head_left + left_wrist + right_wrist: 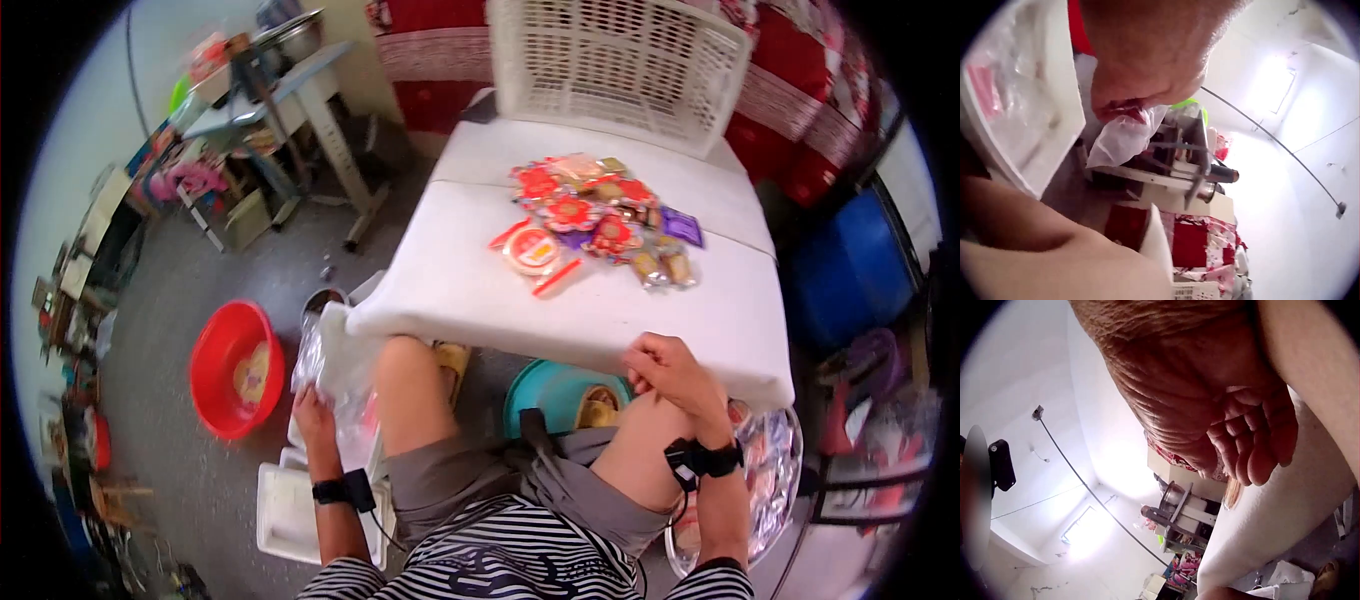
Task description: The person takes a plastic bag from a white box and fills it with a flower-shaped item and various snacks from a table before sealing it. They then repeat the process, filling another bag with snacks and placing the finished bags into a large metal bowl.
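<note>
My left hand (316,425) pinches a clear plastic bag (309,352) beside a white container holding more clear plastic. In the left wrist view, the bag (1121,142) hangs from the curled fingers of that hand (1147,59). My right hand (668,372) is over the right thigh at the table's front edge. Seen from the right wrist, this hand (1210,406) has loosely curled fingers with nothing in them. A pile of wrapped snacks (610,215) lies on the white-covered table (450,290), with a round red-and-clear packet (535,250) at its near left.
A white plastic basket (615,75) stands at the table's far edge. On the floor are a red basin (208,372) at left, a teal basin (528,385) under the table, a white tray (275,515) and a foil-filled round tray (765,480) at right. A blue barrel (850,265) is farther right.
</note>
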`<state>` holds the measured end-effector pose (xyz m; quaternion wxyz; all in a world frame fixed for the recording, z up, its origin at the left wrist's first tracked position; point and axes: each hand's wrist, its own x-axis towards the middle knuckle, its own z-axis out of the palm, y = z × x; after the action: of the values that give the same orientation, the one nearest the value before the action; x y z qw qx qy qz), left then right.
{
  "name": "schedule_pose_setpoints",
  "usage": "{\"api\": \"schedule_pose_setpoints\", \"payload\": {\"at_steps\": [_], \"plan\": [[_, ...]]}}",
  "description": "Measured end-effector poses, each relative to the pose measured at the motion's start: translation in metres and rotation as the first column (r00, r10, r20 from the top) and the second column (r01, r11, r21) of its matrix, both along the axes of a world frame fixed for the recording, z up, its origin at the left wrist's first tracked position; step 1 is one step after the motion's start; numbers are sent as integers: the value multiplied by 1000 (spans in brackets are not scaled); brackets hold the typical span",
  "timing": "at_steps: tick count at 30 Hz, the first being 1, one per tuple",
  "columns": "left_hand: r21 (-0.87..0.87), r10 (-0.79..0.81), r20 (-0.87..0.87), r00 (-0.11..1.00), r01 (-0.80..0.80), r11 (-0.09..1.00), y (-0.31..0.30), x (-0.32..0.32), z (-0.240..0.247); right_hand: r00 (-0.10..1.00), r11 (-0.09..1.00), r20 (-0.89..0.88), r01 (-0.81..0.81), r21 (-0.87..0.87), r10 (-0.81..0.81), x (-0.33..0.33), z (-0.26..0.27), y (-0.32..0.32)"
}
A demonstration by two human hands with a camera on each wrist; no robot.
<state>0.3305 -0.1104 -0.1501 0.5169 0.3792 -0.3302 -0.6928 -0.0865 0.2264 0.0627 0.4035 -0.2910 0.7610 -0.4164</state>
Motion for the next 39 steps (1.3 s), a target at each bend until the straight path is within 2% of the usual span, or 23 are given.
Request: {"api": "schedule_pose_setpoints", "payload": {"at_steps": [2,3,6,10,12,13,14,16,17,18,22,24,25,27,30,32,33,34,35,36,37,38,39], "plan": [[-22,48,-50,998,-49,999,8,-24,44,1000,1000,-14,-17,18,17,0,-1,-1],[-92,-36,-119,992,25,995,2,-30,55,999,999,-42,9,37,-8,-1,-3,-2],[-177,-77,-284,956,27,984,12,-62,109,1000,1000,-20,-15,-2,15,-3,-7,-2],[-227,15,-264,965,-77,971,20,-113,160,1000,995,13,29,-94,-28,-1,3,-5],[-476,-18,188,982,107,873,28,-132,179,1000,990,5,10,-139,-10,6,19,-15],[-564,106,305,946,90,821,35,-150,188,1000,984,1,-18,-179,19,10,26,-22],[-566,85,297,951,103,818,40,-164,191,999,979,-21,-47,-198,43,14,31,-31],[-739,371,523,768,191,646,49,-190,198,985,954,-122,-148,-262,119,19,32,-54],[-792,402,473,784,179,583,60,-204,207,965,928,-201,-223,-298,167,20,28,-67],[-795,385,466,796,186,577,68,-216,211,962,900,-153,-265,-347,224,23,28,-79],[-753,234,556,798,363,549,92,-248,214,954,842,-43,-281,-461,296,31,13,-120],[-548,-161,603,781,553,628,98,-258,216,908,738,137,-225,-637,395,29,-5,-136],[-472,-345,529,775,607,639,98,-264,212,913,739,135,-218,-638,386,26,-7,-138],[-435,-410,481,775,617,656,96,-273,203,858,820,318,-185,-542,404,22,-11,-140],[-343,-531,405,744,662,666,98,-278,195,855,869,413,-82,-488,313,17,-17,-138],[-568,-230,591,773,601,563,101,-281,188,874,907,417,-62,-416,251,14,-16,-138],[-566,-238,591,771,606,559,103,-283,187,888,938,414,-52,-344,201,13,-16,-139],[-638,-89,630,772,579,508,106,-285,187,888,939,416,-45,-341,193,10,-24,-141],[-701,64,645,761,557,446,109,-286,187,978,940,132,-109,-323,159,6,-39,-144],[-698,57,647,760,561,446,110,-287,188,978,944,-166,-167,-284,123,8,-39,-146],[-747,219,647,731,547,378,111,-288,189,829,927,-553,-142,-346,-80,15,-40,-147],[-785,377,619,689,541,302,112,-290,190,828,929,-554,-137,-345,-83,18,-40,-148],[-784,372,620,690,543,301,112,-291,188,761,907,-627,-127,-400,-170,21,-35,-149]]}}
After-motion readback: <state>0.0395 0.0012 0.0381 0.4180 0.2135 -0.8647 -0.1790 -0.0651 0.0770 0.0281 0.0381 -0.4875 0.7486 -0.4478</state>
